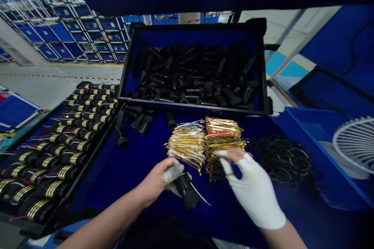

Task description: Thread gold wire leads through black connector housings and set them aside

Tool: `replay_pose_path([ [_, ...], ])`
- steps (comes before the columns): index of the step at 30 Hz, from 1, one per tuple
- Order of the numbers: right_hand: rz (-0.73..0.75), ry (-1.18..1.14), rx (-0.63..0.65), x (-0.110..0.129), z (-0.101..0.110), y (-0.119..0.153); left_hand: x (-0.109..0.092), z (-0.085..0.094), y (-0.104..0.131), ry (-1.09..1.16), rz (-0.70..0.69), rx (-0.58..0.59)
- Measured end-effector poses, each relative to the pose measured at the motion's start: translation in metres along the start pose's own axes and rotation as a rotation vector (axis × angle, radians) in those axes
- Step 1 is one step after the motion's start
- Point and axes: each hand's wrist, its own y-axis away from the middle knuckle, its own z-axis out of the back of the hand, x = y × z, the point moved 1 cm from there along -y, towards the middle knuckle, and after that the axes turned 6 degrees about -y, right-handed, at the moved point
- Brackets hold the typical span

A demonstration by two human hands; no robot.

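Note:
My left hand (pixel 169 175), with taped or covered fingertips, grips a black ribbed tube (pixel 189 193) above the blue table. A thin white wire (pixel 201 194) trails from the tube. My right hand (pixel 251 184) wears a white glove with part of a finger bare. Its thumb and finger form a pinch over a bundle of red and gold-coloured wires (pixel 223 134); whether a wire is between the tips cannot be made out. Left of that bundle lies another of white and gold-coloured wires (pixel 187 142).
A black-rimmed bin (pixel 194 107) full of black ribbed tubes stands behind. Several loose tubes (pixel 143 124) lie before it. At left, a tray (pixel 96 148) holds rows of black parts with gold bands. Black cords (pixel 284 159), a blue bin (pixel 330 171) and a white fan guard (pixel 355 144) are right.

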Motion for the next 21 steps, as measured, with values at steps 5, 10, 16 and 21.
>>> replay_pose_path([
  [5,0.013,0.248,-0.002,-0.043,0.019,-0.026,0.000,0.001,0.000,0.505,0.195,-0.019],
  [10,0.012,0.295,0.080,-0.055,0.011,-0.025,0.005,-0.008,-0.005,0.845,0.300,0.046],
  [16,0.008,0.264,-0.128,-0.049,0.007,-0.008,-0.001,-0.020,-0.020,1.050,0.348,0.042],
  [21,-0.167,-0.397,-0.685,-0.012,0.041,-0.010,-0.021,-0.019,-0.019,1.058,0.249,0.114],
])
